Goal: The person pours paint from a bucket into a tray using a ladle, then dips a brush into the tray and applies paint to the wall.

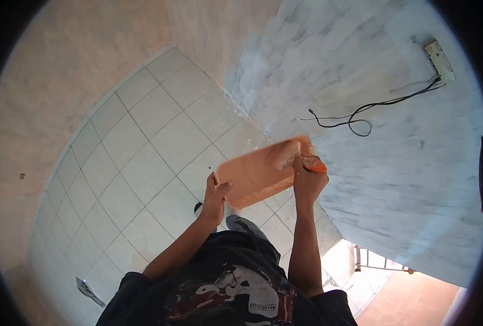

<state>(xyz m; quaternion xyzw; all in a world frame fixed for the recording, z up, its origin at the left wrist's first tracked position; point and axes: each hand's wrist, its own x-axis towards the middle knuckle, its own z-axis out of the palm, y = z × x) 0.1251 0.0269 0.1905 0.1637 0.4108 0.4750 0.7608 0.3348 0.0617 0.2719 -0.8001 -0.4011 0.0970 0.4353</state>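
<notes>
My left hand (214, 204) grips the left end of a peach-coloured plastic tub (255, 171), its thumb over the rim and its fingers underneath. The tub is held tilted in front of my body, above the floor. At the tub's right end, my right hand (310, 187) is closed around a brush (316, 165) with an orange handle. Its pale, coated head lies inside the tub against the far right side. What is at the bottom of the tub is hard to make out.
A wall with patchy blue-white paint (372, 163) rises on the right, with a socket strip (440, 61) and a dangling black cable (355, 117). Pale floor tiles (138, 146) spread left, where a flat metal-bladed tool (89, 290) lies. A metal rack (383, 261) stands lower right.
</notes>
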